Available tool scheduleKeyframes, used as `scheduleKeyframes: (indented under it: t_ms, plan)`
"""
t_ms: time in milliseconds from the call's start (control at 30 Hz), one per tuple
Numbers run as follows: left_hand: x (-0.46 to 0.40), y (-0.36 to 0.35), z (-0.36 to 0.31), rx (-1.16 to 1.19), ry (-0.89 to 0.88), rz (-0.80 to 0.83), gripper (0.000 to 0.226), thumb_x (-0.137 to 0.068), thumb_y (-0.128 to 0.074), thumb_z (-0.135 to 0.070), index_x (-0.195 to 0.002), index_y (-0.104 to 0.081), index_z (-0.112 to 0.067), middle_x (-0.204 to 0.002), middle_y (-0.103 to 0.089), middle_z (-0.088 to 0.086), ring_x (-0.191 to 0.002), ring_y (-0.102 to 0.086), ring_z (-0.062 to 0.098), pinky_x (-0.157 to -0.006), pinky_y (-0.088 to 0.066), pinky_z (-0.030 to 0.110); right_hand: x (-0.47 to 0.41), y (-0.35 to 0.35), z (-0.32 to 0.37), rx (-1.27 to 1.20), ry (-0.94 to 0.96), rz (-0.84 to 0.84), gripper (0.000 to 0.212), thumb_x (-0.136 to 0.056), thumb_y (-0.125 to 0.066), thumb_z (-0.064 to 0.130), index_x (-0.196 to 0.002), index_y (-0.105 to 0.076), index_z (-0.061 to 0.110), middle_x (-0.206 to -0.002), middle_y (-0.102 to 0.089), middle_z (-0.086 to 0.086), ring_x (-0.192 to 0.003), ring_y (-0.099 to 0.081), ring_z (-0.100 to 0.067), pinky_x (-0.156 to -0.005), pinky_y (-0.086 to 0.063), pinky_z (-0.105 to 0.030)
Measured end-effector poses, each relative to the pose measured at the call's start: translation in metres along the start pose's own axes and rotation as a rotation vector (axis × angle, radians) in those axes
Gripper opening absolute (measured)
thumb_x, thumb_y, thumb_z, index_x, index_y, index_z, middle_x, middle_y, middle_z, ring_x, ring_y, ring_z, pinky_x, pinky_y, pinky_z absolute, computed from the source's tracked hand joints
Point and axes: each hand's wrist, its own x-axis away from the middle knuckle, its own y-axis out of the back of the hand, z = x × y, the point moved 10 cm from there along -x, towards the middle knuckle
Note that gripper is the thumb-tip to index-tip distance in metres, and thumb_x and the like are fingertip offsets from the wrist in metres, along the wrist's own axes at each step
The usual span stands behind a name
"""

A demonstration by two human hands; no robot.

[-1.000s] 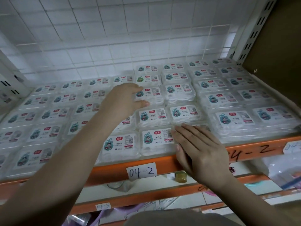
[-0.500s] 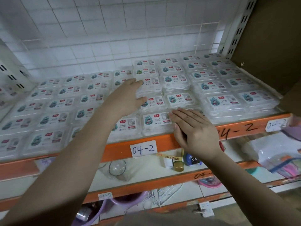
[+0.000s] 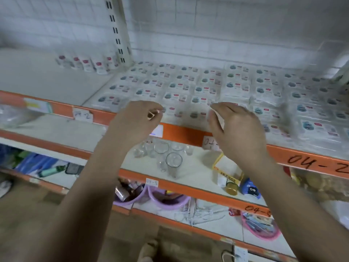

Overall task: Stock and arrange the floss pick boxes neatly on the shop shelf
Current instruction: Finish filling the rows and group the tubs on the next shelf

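Two grips (image 3: pixel 137 118) (image 3: pixel 236 127) loosely curled, empty, w/ floss pick boxes (image 3: pixel 175 97) covering orange-edged shelf (image 3: pixel 181 132).

"04-2" on orange shelf rail (image 3: pixel 319 164)

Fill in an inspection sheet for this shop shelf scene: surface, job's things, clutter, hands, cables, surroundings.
Surface: white shelf with orange front rail, labelled 04-2; its left part is bare.
Job's things: floss pick boxes lie flat in rows covering the right part.
Clutter: upright packets at the back left.
Hands: left hand and right hand raised before the rail, fingers loosely curled, holding nothing; blurred.
Cables: nothing seen.
Surroundings: glass cups on the shelf below; purple basins lower; white grid backing.
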Motion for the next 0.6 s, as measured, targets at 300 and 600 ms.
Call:
scheduleKeyframes:
  t_ms: [300, 600]
  plan:
    - [0.076, 0.142, 0.179, -0.172, 0.26, -0.193, 0.031, -0.091, -0.052, -0.029, -0.121, -0.059, -0.027, -0.114, -0.064, -0.005, -0.106, -0.058, 0.015, -0.091, -0.045, 0.032, -0.053, -0.066, 0.191, -0.088, 0.086, 0.204, 0.035, -0.093, -0.043, 0.036, -0.116, -0.06, 0.016, -0.115, -0.062, -0.009, -0.107, -0.054, -0.029, -0.087, -0.043, -0.037]
    - [0.097, 0.261, 0.37, -0.307, 0.306, -0.079, 0.034, -0.092, -0.049, -0.028, -0.125, -0.057, -0.023, -0.121, -0.062, 0.0, -0.107, -0.057, 0.017, -0.088, -0.047, 0.031, -0.108, -0.174, 0.408, -0.158, 0.129, 0.315, 0.039, -0.093, -0.044, 0.037, -0.126, -0.054, 0.019, -0.122, -0.058, -0.008, -0.114, -0.049, -0.03, -0.091, -0.043, -0.039]
